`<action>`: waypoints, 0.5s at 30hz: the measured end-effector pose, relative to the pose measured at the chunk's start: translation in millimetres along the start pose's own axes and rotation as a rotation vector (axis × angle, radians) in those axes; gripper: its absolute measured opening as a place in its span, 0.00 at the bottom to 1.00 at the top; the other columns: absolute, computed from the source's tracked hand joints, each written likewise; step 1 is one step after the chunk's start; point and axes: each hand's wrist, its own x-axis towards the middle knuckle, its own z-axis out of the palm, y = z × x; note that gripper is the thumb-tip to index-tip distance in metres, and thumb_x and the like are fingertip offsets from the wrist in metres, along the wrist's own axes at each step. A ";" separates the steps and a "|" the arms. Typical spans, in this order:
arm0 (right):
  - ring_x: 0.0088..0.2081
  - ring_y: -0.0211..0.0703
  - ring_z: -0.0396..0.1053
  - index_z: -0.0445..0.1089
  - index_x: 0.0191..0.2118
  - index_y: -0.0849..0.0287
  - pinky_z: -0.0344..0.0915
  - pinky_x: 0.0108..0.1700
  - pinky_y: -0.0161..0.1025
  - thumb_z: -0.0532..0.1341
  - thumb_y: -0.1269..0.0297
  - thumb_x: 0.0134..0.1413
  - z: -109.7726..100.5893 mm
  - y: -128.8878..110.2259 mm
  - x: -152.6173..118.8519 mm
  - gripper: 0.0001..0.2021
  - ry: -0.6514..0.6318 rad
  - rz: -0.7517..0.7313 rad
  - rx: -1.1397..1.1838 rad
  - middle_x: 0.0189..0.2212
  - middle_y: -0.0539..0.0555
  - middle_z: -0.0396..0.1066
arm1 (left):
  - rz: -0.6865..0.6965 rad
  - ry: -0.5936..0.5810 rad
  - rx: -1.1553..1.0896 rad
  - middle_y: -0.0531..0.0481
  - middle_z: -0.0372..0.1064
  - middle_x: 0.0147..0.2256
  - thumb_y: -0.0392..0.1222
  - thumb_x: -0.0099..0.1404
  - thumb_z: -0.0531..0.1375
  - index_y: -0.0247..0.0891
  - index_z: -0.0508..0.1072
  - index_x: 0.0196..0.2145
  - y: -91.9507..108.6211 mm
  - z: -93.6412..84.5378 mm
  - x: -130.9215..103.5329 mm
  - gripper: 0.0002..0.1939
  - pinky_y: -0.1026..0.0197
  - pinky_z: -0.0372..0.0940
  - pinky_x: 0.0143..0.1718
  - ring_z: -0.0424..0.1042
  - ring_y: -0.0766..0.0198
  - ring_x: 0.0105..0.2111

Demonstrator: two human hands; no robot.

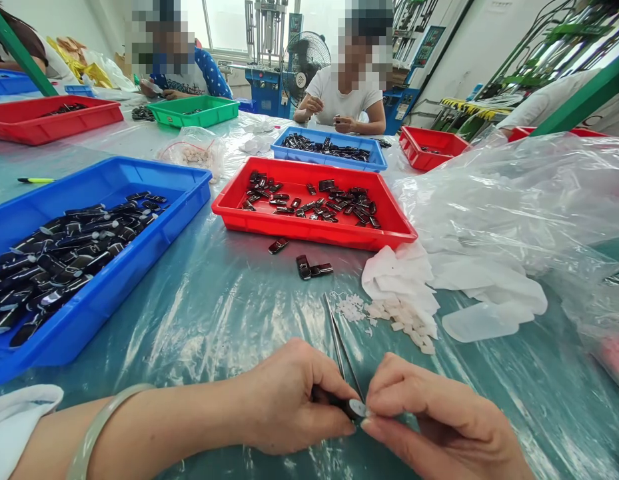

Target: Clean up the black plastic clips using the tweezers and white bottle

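Observation:
My left hand is closed round a small black part with a pale rounded end, low in the middle of the head view. The thumb and forefinger of my right hand are pinched together at that pale end; whatever lies between them is too small to name. Metal tweezers lie on the table just beyond my hands, their rear partly hidden. Beyond them are small white bits and a pile of beige pieces. Several loose black parts lie before the red tray.
A blue tray of black parts stands at left. White cloth, a clear plastic piece and plastic sheeting lie at right. Farther back, another blue tray and a green tray stand near seated people.

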 end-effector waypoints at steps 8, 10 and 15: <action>0.27 0.33 0.67 0.69 0.32 0.55 0.65 0.27 0.29 0.63 0.77 0.47 4.0 2.8 -6.9 0.09 0.030 -0.120 -0.170 0.27 0.49 0.68 | 0.017 -0.001 0.015 0.56 0.57 0.21 0.33 0.56 0.58 0.28 0.77 0.33 0.6 -0.2 0.0 0.09 0.71 0.51 0.20 0.56 0.75 0.20; 0.27 0.34 0.67 0.69 0.33 0.56 0.66 0.27 0.30 0.63 0.78 0.47 3.8 3.7 -7.0 0.09 0.028 -0.148 -0.221 0.26 0.50 0.68 | 0.025 -0.001 0.016 0.56 0.57 0.21 0.33 0.56 0.58 0.28 0.77 0.33 0.5 0.3 -0.3 0.09 0.71 0.51 0.20 0.56 0.75 0.20; 0.29 0.37 0.67 0.70 0.36 0.57 0.68 0.30 0.33 0.62 0.78 0.47 1.9 1.0 -8.7 0.11 -0.016 -0.201 -0.283 0.28 0.52 0.68 | 0.068 0.015 0.054 0.56 0.57 0.21 0.32 0.56 0.58 0.29 0.78 0.32 -0.3 1.0 -0.2 0.09 0.70 0.52 0.22 0.57 0.74 0.21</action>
